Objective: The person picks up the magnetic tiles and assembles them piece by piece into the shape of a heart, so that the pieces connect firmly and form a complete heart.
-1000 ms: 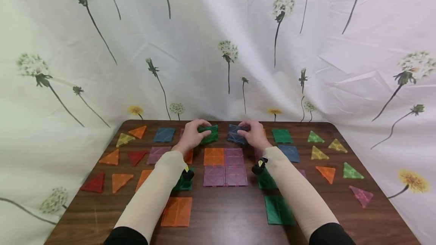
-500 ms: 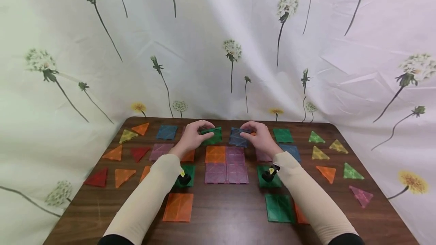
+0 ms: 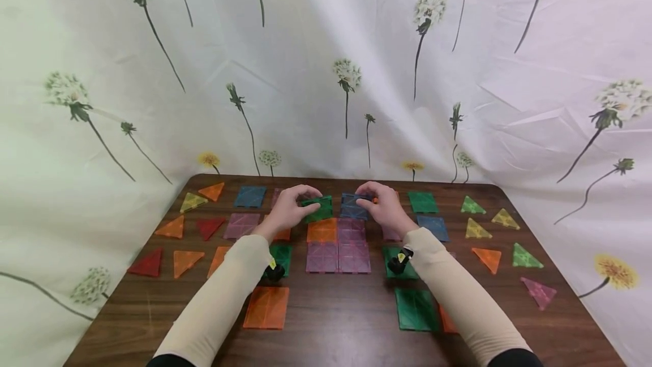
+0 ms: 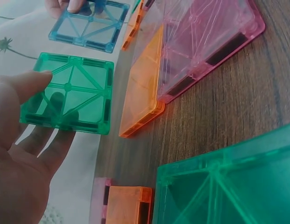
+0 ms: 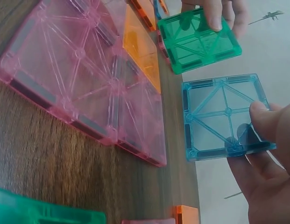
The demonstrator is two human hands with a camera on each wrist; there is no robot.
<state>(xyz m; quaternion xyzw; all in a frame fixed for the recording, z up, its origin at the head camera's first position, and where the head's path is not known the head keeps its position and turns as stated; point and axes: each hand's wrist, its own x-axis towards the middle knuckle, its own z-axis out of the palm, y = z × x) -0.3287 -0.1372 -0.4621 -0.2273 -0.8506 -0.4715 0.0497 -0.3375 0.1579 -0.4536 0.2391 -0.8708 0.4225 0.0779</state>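
Green square tile (image 3: 324, 210), pinched in the fingers (image 4: 58, 151) of the left hand (image 3: 287, 208), and blue square tile (image 3: 351, 209), pinched by the right hand (image 3: 386, 208), hang apart at the far edge of a flat four-tile block (image 3: 346, 251) on a wooden desk (image 3: 331, 316). Triangular tiles (image 3: 477, 229) lie either side of the block.

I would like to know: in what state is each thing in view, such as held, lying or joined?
Left hand: pinching green tile.
Green tile: held, raised, apart from blue tile.
Right hand: pinching blue tile.
Blue tile: held, raised.
Middle orange tile and three pink tiles: flat, edge to edge.
Other squares: lying flat.
Triangles: lying flat.
Curtain: hanging, creased.
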